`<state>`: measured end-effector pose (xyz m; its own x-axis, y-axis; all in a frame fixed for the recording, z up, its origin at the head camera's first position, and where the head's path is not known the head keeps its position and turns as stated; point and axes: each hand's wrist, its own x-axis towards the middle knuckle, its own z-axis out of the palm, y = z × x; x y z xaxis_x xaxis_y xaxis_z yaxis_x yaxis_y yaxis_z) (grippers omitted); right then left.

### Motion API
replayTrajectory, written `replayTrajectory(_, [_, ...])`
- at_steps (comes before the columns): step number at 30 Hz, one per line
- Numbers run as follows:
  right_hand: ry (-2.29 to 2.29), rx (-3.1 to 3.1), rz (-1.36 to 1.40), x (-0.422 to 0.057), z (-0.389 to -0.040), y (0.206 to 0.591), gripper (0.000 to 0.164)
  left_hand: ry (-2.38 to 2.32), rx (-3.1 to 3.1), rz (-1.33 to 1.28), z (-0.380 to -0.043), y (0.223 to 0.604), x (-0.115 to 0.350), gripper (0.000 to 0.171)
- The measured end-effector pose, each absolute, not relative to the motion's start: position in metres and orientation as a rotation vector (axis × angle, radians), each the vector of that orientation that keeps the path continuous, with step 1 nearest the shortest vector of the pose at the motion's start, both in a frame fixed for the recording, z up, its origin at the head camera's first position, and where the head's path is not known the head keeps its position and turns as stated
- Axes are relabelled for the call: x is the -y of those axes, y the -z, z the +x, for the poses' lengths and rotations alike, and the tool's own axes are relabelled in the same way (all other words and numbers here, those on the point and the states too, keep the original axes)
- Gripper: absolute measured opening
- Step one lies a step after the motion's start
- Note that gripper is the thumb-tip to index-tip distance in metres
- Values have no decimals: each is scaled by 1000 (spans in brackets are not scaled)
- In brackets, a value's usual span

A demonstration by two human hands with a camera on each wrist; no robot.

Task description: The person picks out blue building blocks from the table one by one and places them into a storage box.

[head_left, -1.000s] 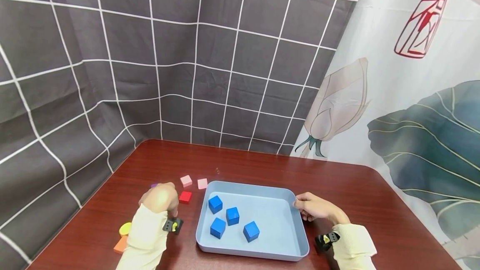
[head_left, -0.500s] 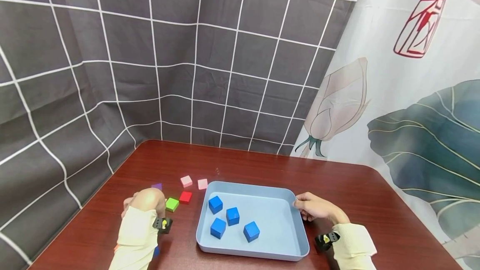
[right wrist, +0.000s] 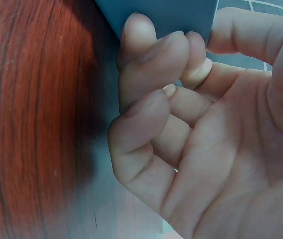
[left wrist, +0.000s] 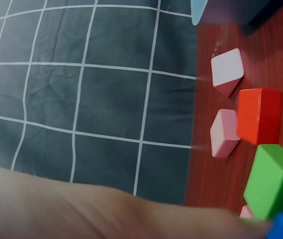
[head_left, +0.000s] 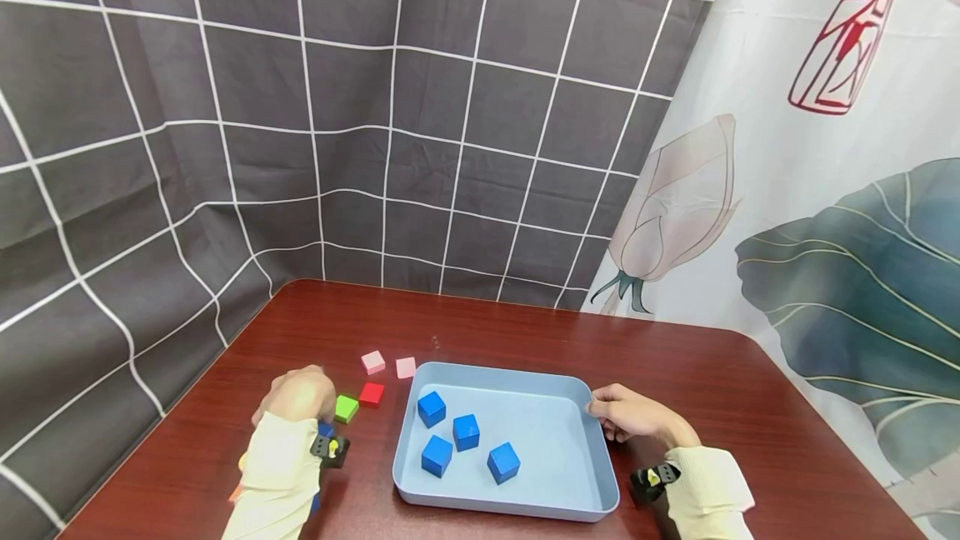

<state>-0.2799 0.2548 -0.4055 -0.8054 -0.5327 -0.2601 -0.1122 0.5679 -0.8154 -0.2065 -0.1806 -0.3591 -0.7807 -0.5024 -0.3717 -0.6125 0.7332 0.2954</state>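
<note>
Here's the blue block (head_left: 325,429), lower left of the head view, mostly covered by the left hand (head_left: 300,397) and its wrist camera (head_left: 335,450); in the left wrist view it's a blurred corner at lower right, cut by the edge, right at a digit's tip. Does the hand have it pinched? Can't tell: the other fingers are hidden.

Over to the tray (head_left: 555,440), lower centre, and the right hand (head_left: 633,413) has its right rim, thumb over the top, fingers curled up against the outside wall. Four blue cubes (head_left: 503,463) sit in the tray, mainly its left half.

Just right of the left hand, the green block (head_left: 346,408), then the red block (head_left: 371,394), with two pink blocks (head_left: 372,362) above. There's a pink sliver (left wrist: 246,212) behind the green one, too covered to name. Scraps of yellow (head_left: 242,462), orange (head_left: 236,493) and blue (head_left: 315,503) peek from around the sleeve (head_left: 277,465), shapes hidden. The bench (head_left: 495,327) runs off the bottom; a gridded curtain (head_left: 435,107) rises behind.
</note>
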Motion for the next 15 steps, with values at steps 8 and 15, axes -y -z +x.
replayTrajectory(8, [1148, -2317, -511, -256, -280, 406, 29, -602, -2669, -662, -205, 359, 186, 44])
replayTrajectory(15, [1148, -2316, -517, -255, -280, 404, 29, -396, -2588, -340, -205, 353, 188, 54])
